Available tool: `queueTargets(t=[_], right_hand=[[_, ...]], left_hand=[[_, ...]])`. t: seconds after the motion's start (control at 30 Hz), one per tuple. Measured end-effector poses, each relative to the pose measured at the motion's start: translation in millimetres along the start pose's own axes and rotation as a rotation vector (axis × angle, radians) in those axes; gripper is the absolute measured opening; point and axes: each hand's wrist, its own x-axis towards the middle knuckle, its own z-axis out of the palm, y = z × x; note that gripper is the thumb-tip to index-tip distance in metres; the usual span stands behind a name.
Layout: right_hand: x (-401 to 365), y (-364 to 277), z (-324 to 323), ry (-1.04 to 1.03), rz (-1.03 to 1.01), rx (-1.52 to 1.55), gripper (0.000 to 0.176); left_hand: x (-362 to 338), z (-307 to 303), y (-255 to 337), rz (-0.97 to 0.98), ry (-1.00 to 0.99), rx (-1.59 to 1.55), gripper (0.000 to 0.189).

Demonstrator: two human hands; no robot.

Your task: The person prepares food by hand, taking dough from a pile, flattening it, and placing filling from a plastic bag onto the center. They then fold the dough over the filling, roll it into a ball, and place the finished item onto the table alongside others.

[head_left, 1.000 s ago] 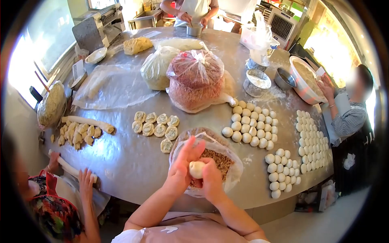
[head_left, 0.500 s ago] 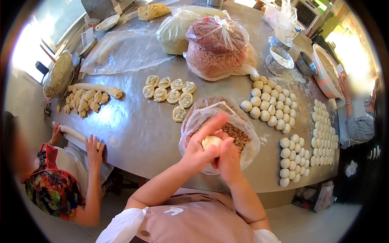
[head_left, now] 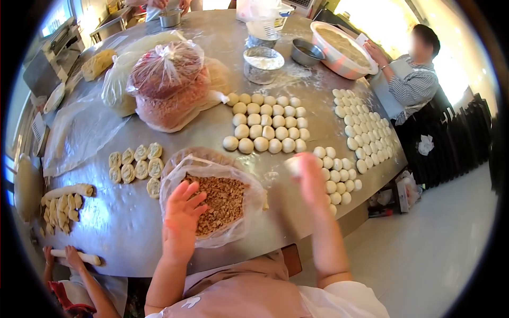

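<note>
My left hand (head_left: 181, 220) is raised at the near left rim of the plastic bag (head_left: 172, 199), its fingers spread and holding nothing. Brown crumbly filling (head_left: 222, 199) shows inside that bag. Out to the right, my right hand (head_left: 312, 183) is smeared by motion, with a pale dough ball (head_left: 292, 166) at its fingertips. That hand is over the table beside a cluster of round dough balls (head_left: 339, 177). Farther back sits a larger block of dough balls (head_left: 268, 124) in rows.
Filled dough pieces (head_left: 127, 173) lie left of the bag. Tied bags of pink filling (head_left: 172, 95) stand behind. At lower left, a co-worker's hands (head_left: 73, 257) rest on a dough roll (head_left: 85, 257). Another person (head_left: 413, 79) stands by a large tub (head_left: 344, 50).
My hands have come apart; the right has carried the dough ball from above the bag toward the rows on the right. The left has opened. My view has turned right.
</note>
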Motion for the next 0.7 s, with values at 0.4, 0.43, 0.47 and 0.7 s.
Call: queueTargets(t=[0.4, 0.43, 0.47, 0.7], right_hand=[[146, 72, -188, 0.299, -0.037, -1.403, 0.052], [151, 81, -186, 0.292, -0.069, -1.414, 0.054], [152, 76, -177, 0.263, -0.004, -1.418, 0.055], [148, 65, -152, 0.129, 0.315, -1.363, 0.062]], left_hand=[[-21, -14, 16, -0.116, 0.098, 0.082, 0.036], [-22, -14, 18, -0.127, 0.113, 0.124, 0.032], [-23, -14, 18, -0.142, 0.133, 0.162, 0.029], [-28, -13, 28, -0.159, 0.121, 0.144, 0.026]])
